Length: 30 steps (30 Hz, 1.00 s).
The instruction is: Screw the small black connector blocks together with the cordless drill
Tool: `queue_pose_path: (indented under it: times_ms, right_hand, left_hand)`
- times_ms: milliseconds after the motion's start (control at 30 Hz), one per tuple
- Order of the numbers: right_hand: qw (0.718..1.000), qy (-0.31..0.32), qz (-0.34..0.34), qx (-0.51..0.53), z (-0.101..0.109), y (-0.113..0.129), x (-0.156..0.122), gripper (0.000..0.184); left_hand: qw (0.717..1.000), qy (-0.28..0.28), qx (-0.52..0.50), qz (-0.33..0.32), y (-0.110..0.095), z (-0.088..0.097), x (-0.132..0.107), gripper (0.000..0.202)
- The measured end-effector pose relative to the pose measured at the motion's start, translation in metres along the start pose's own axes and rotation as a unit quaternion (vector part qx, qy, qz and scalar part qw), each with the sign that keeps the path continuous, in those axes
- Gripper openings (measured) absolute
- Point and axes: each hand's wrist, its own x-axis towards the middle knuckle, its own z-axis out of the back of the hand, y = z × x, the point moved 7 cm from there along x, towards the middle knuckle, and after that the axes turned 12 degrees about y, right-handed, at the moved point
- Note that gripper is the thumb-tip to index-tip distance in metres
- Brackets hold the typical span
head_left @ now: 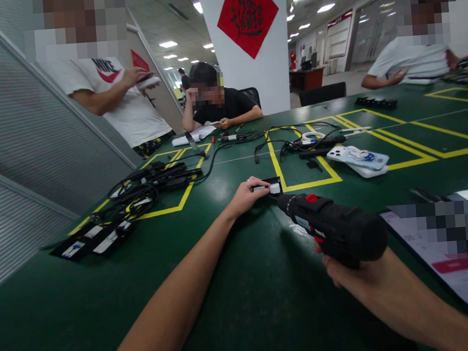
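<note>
My right hand [340, 269] is wrapped around the handle of a black cordless drill [333, 224] with red details. The drill points left and away from me, its bit end close to a small black rectangular piece [277, 183] with a white part on it. Whether the bit touches that piece, I cannot tell. My left hand [245, 197] grips the black piece on the green table, its thumb and fingers closed on the near left part and covering some of it.
Cables and flat black pieces [154, 181] lie piled at the left. Beyond my hands are more cables [291, 134], a phone in a patterned case [359, 157] and yellow tape outlines [310, 184]. A tablet-like screen [444, 267] lies at right. Three people are around the table's far side.
</note>
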Motion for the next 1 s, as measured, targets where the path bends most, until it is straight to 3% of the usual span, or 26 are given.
queue_pose_path:
  times_ms: [1000]
  right_hand:
    - [1.0,0.006,-0.013,0.003,-0.0018,-0.0032,0.0026,0.011]
  left_hand:
    - [1.0,-0.003,0.003,-0.001,-0.0001,0.0006,-0.0001,0.027]
